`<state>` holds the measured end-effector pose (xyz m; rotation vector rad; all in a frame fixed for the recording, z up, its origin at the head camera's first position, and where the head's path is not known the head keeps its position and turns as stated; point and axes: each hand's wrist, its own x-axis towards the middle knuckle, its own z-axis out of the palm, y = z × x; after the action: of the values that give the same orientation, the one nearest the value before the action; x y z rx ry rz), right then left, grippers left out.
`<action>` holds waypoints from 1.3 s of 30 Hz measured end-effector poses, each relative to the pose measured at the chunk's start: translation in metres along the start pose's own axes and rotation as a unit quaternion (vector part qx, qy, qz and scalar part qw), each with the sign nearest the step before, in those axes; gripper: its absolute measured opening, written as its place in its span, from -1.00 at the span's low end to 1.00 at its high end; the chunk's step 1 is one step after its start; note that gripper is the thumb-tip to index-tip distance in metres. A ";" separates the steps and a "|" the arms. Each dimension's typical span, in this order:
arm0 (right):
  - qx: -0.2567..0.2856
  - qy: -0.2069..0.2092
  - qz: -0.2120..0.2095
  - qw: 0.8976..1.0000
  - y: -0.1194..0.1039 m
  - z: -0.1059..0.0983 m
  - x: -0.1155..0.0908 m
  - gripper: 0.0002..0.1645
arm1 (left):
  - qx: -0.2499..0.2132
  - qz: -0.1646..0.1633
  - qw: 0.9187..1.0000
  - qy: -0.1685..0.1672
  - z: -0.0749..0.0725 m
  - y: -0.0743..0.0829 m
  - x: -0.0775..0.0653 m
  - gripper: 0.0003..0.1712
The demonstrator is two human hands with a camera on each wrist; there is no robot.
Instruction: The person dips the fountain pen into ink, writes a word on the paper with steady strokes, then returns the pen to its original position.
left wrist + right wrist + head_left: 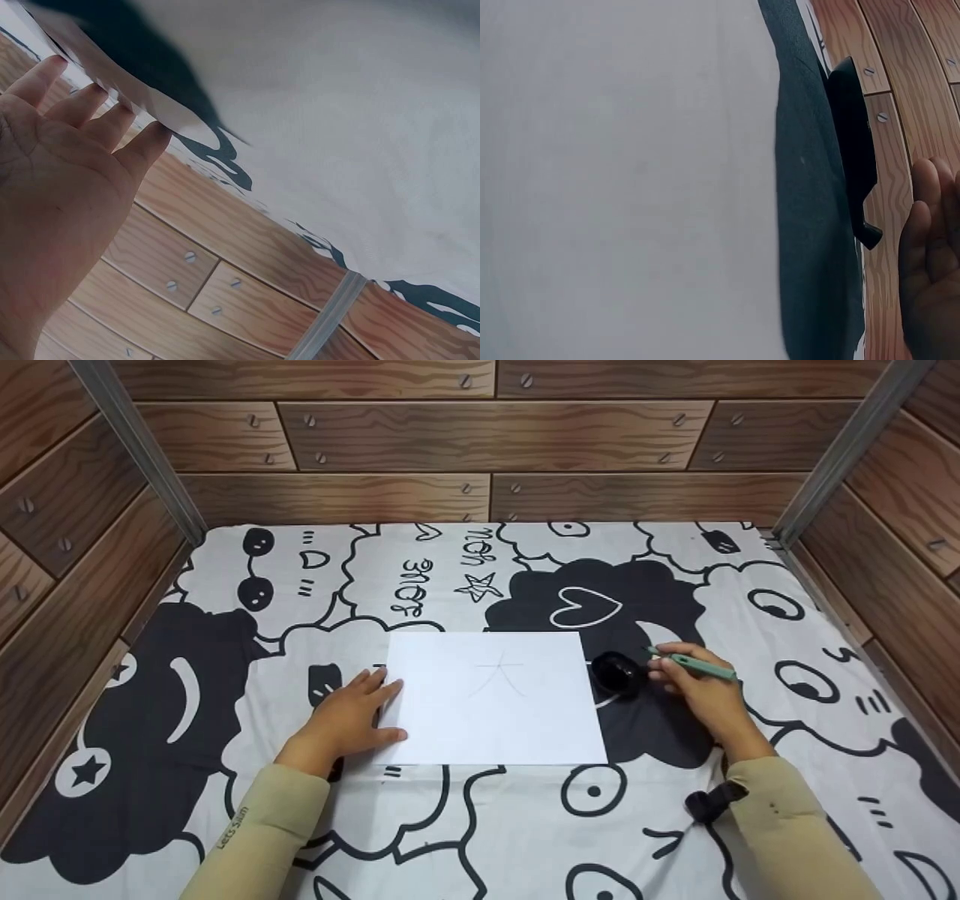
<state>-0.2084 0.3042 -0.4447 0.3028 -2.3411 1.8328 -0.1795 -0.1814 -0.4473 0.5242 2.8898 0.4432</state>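
A white sheet of paper (442,720) lies flat on the patterned cloth, with a thin, faint character of a few strokes drawn on its upper middle. My left hand (356,716) rests at its left edge, fingers spread and fingertips on the sheet. In the left wrist view that hand (71,165) appears from the palm side. My right hand (701,686) pinches a slim green pen-like tool (705,666) with a dark tip; its exact kind is unclear. Just left of those fingers stands a round, glossy black dish (616,673), beside the paper's right edge. The right wrist view shows this hand (937,262) partly, without the tool.
A black-and-white cartoon cloth (517,825) covers the table. Wood-patterned panels (495,435) enclose the back and sides, with grey metal posts (139,450) at the corners. A black strap piece (716,802) sits at the right sleeve.
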 end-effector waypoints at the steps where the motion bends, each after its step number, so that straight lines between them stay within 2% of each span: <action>1: -0.004 -0.005 -0.002 1.000 0.000 -0.001 0.000 -0.58 | 0.001 0.001 1.000 0.000 0.000 0.000 0.000 -0.10; 6: -0.021 -0.045 -0.013 0.999 0.000 -0.007 -0.002 -0.55 | 0.000 0.001 1.000 0.000 0.000 0.000 0.000 -0.10; 12: -0.012 -0.096 -0.031 0.995 0.001 -0.013 -0.002 -0.50 | -0.002 -0.001 1.000 -0.002 0.000 0.000 0.000 -0.11; 16: 0.007 -0.123 -0.016 0.992 0.001 -0.018 -0.001 -0.51 | -0.001 0.000 1.000 -0.002 0.000 -0.001 0.000 -0.11; 20: 0.042 -0.126 0.014 0.991 -0.002 -0.023 -0.001 -0.53 | 0.000 0.002 1.000 -0.001 0.000 -0.001 0.000 -0.11; 24: 0.053 -0.121 0.030 0.991 -0.003 -0.025 -0.002 -0.51 | 0.001 0.001 1.000 0.000 0.000 0.000 0.000 -0.11; 32: 0.000 -0.136 0.011 0.991 0.000 -0.026 0.000 -0.53 | -0.003 -0.004 1.000 -0.002 0.001 0.000 0.000 -0.10; 39: -0.039 -0.143 0.007 0.989 0.004 -0.025 0.000 -0.62 | -0.002 -0.009 1.000 -0.004 0.001 0.000 0.000 -0.08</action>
<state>-0.2098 0.3294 -0.4428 0.5736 -2.5995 1.8015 -0.1796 -0.1811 -0.4481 0.4967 2.8834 0.4426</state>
